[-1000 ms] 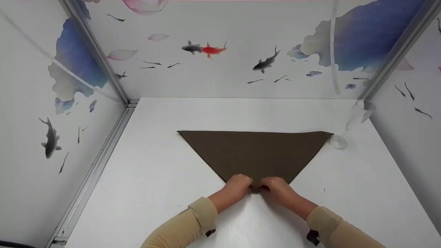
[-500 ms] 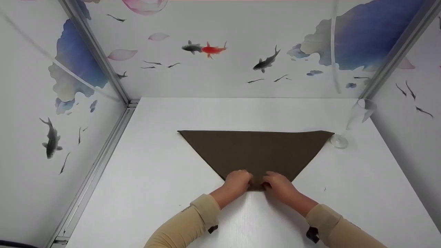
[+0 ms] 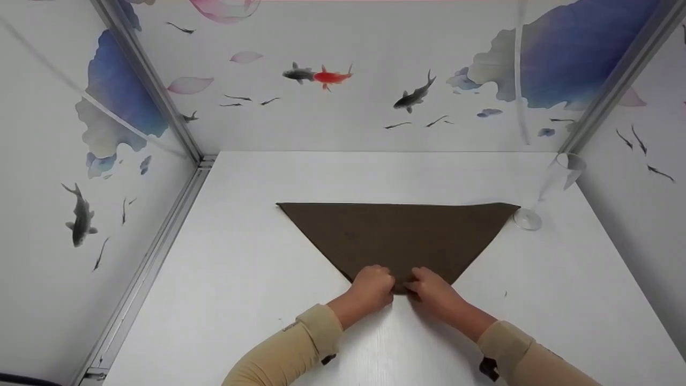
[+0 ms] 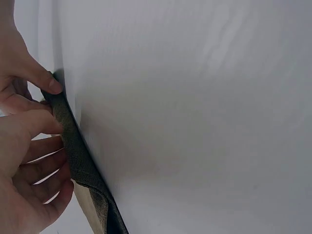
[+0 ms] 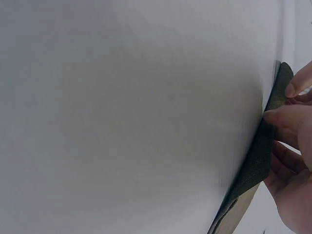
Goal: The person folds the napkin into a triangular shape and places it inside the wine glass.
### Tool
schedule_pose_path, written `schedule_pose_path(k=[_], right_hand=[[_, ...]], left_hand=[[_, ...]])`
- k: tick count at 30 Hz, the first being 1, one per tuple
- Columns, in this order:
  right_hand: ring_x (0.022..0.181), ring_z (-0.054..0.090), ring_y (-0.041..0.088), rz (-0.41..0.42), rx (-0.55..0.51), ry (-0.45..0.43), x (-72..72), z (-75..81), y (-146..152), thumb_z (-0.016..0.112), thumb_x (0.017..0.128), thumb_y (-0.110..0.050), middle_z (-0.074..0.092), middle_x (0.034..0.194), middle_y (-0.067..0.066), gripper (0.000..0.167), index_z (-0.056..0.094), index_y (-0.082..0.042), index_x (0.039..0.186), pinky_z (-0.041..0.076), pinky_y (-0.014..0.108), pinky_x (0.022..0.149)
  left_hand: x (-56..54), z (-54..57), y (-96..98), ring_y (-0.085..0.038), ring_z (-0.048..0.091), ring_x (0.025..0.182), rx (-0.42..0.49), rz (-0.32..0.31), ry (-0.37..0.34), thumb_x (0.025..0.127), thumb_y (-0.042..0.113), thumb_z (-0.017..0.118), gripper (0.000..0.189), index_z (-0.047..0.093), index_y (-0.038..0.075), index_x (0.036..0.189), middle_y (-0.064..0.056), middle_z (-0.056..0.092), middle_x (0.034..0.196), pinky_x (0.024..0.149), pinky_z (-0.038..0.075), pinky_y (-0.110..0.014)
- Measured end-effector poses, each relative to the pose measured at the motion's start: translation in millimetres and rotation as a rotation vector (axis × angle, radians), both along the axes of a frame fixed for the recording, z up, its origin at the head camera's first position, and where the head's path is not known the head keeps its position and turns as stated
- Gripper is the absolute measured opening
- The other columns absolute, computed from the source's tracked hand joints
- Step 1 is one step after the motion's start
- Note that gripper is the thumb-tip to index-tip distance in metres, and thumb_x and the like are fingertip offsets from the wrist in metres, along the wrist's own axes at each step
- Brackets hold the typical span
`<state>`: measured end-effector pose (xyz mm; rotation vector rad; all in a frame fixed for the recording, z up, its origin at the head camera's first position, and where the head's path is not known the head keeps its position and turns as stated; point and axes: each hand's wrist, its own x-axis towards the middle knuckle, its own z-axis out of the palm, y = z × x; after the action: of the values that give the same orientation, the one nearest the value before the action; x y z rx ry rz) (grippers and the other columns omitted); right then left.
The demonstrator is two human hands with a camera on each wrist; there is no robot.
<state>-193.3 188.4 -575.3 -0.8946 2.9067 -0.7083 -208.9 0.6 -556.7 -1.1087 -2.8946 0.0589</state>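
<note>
A dark brown cloth (image 3: 391,236) lies on the white table in a triangle-like shape, its long straight side away from me. Its near end is turned up into a narrow folded strip, seen close in the left wrist view as a folded edge (image 4: 80,156). My left hand (image 3: 372,287) pinches this near edge, and just to the right my right hand (image 3: 430,289) pinches it too. Thumbs and fingers of both hands meet at the folded edge (image 5: 256,156) in the right wrist view. Part of the fold is hidden behind the fingers.
A clear stemmed glass (image 3: 527,220) has its base beside the cloth's far right corner. Printed white panels (image 3: 343,123) wall the table at the back and both sides, with metal frame rails (image 3: 144,80) at the corners.
Both hands have shifted slightly away from the person, and the cloth's near edge has moved the same way. The far side of the cloth and the glass stay put.
</note>
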Motion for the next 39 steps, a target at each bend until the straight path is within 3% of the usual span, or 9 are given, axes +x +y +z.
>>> schedule_pose_path(k=[2,3,6,14,20,30,35,39], right_hand=[[0.076,0.048,0.014,0.007,0.011,0.021,0.5,0.0,0.3,0.071,0.086,-0.001,0.050,0.081,-0.001,0.010,0.063,-0.005,0.090,0.045,0.031,0.065],[0.077,0.049,0.016,0.041,0.060,0.102,0.7,-0.2,0.9,0.074,0.083,0.000,0.051,0.082,0.000,0.013,0.065,-0.004,0.090,0.046,0.033,0.065],[0.079,0.054,0.019,0.064,0.080,0.143,1.0,0.1,1.6,0.076,0.081,0.000,0.056,0.084,0.003,0.015,0.069,-0.004,0.094,0.049,0.034,0.067],[0.091,0.063,0.021,0.080,0.073,0.130,0.9,1.6,2.4,0.073,0.084,-0.003,0.067,0.097,0.003,0.021,0.073,-0.008,0.105,0.054,0.036,0.077],[0.084,0.061,0.014,0.043,-0.001,0.061,3.9,4.1,2.8,0.069,0.088,-0.001,0.066,0.089,0.000,0.014,0.067,-0.012,0.097,0.052,0.034,0.073],[0.076,0.055,0.011,-0.042,-0.025,-0.018,0.2,5.7,4.7,0.069,0.087,0.003,0.057,0.082,-0.004,0.014,0.070,-0.010,0.090,0.050,0.029,0.067],[0.075,0.053,0.013,-0.078,-0.017,-0.006,-2.4,3.5,3.7,0.070,0.085,0.005,0.051,0.081,-0.003,0.013,0.071,-0.007,0.089,0.049,0.027,0.064],[0.077,0.054,0.015,-0.122,-0.026,0.034,-4.9,1.4,1.9,0.071,0.083,0.007,0.053,0.083,-0.002,0.016,0.069,-0.008,0.087,0.050,0.031,0.068]], left_hand=[[0.0,-0.3,-0.6,-0.016,0.061,0.073,-0.023,-0.008,0.018,0.085,0.026,0.075,0.013,0.071,0.016,0.076,0.001,0.063,0.076,0.068,0.051,-0.030],[-0.2,-0.7,-1.0,-0.015,0.061,0.074,-0.031,-0.009,0.029,0.084,0.028,0.075,0.014,0.072,0.017,0.077,0.002,0.063,0.076,0.069,0.051,-0.030],[-0.5,-2.6,-2.3,-0.015,0.061,0.073,-0.035,-0.012,0.063,0.084,0.028,0.076,0.013,0.072,0.018,0.076,0.002,0.063,0.075,0.068,0.051,-0.029],[2.5,-2.6,-6.9,-0.013,0.060,0.066,-0.024,-0.029,0.096,0.088,0.020,0.072,0.017,0.070,0.019,0.070,0.003,0.062,0.069,0.063,0.050,-0.027],[3.9,-0.5,-11.1,-0.013,0.062,0.070,0.051,-0.010,-0.011,0.089,0.013,0.071,0.021,0.068,0.016,0.068,0.002,0.063,0.070,0.063,0.050,-0.025],[-4.7,3.4,-11.4,-0.014,0.064,0.076,0.182,0.113,-0.222,0.093,0.009,0.065,0.018,0.068,0.013,0.075,0.001,0.066,0.075,0.065,0.050,-0.027],[-8.7,1.9,-10.9,-0.015,0.063,0.078,0.208,0.119,-0.211,0.093,0.010,0.066,0.008,0.066,0.013,0.085,0.000,0.064,0.080,0.065,0.050,-0.026],[-10.1,-0.1,-9.7,-0.015,0.060,0.077,0.187,0.096,-0.117,0.090,0.009,0.069,0.009,0.069,0.014,0.083,0.001,0.060,0.079,0.064,0.049,-0.024]])
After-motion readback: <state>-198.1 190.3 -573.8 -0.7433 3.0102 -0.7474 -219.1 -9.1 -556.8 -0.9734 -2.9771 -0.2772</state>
